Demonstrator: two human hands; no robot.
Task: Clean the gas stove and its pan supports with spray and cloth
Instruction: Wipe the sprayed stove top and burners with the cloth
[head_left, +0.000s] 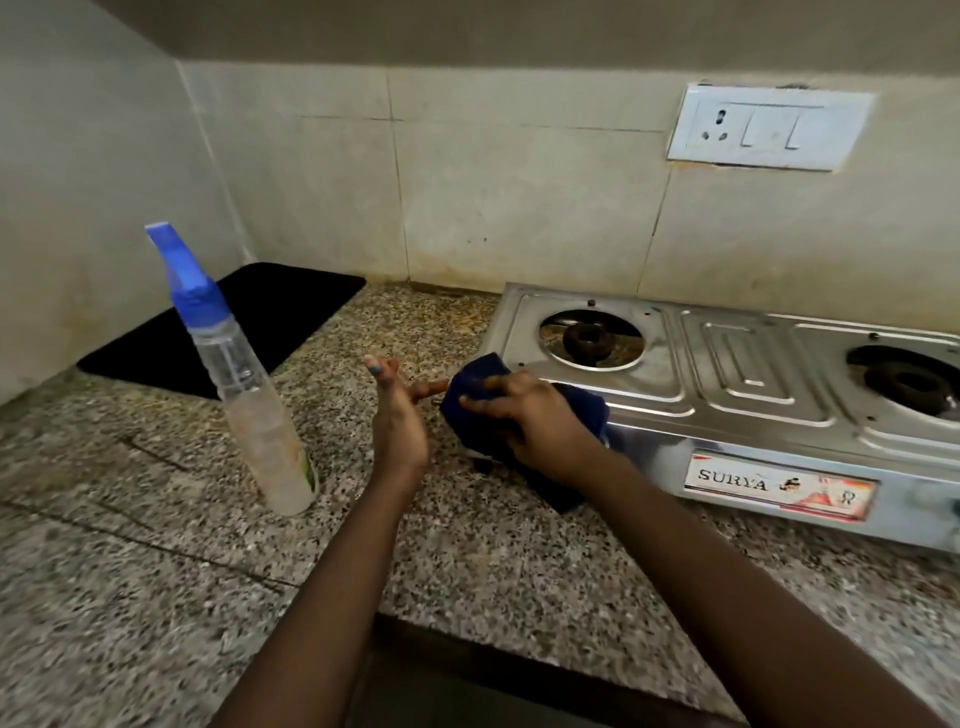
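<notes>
Two bare hands work at the gas stove (727, 374): the right hand (535, 421) presses a dark blue cloth (478, 384) over its near left corner, fingers curled into the fabric; the left hand (397, 410) hovers beside it, fingers straight, holding nothing. Left of the stove stands the spray bottle (244, 384), which a stray elbow might topple.

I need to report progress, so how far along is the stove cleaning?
Done: pan supports are off both burners. In hand: the right hand presses the dark blue cloth on the steel gas stove's left front corner; the left hand is open. Left: the supports, unseen; the blue-capped clear spray bottle stands unused.
</notes>
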